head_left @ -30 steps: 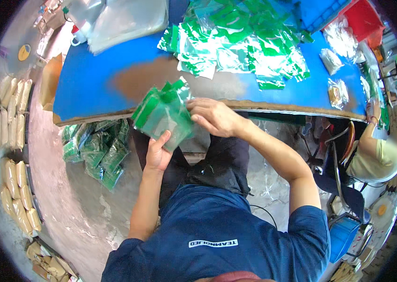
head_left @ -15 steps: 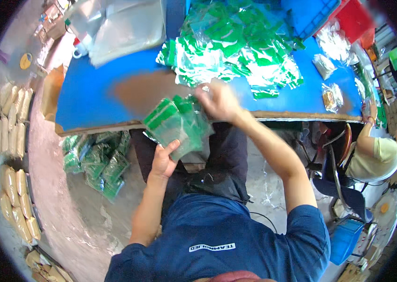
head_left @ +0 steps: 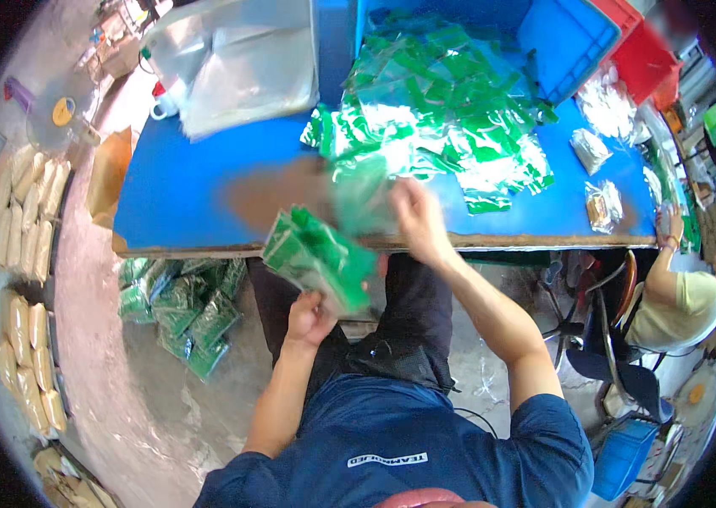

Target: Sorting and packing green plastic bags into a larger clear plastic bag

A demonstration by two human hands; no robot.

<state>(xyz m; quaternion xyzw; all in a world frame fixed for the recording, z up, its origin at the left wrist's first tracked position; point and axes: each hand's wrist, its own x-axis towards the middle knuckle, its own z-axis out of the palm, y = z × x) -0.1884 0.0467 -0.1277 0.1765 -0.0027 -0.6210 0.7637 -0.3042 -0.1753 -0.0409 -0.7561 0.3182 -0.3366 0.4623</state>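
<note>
My left hand (head_left: 311, 320) is closed on a fanned stack of green-and-clear plastic bags (head_left: 311, 254), held over my lap just off the table's front edge. My right hand (head_left: 419, 218) is closed, with one blurred green-and-clear plastic bag (head_left: 361, 196) stretching left from its fingers, above the table edge. Beyond it, a large heap of similar loose bags (head_left: 438, 93) covers the back middle of the blue table (head_left: 193, 173).
Clear plastic sheets (head_left: 248, 76) lie at the back left, and a blue crate (head_left: 565, 51) leans at the back right. Filled green packets (head_left: 188, 309) are piled on the floor. A person (head_left: 675, 309) sits at the right beside small clear packets (head_left: 603, 206).
My right hand has drawn rightward from the stack, pulling a single bag away from it. The stack in my left hand has tilted, and the whole view has shifted slightly.
</note>
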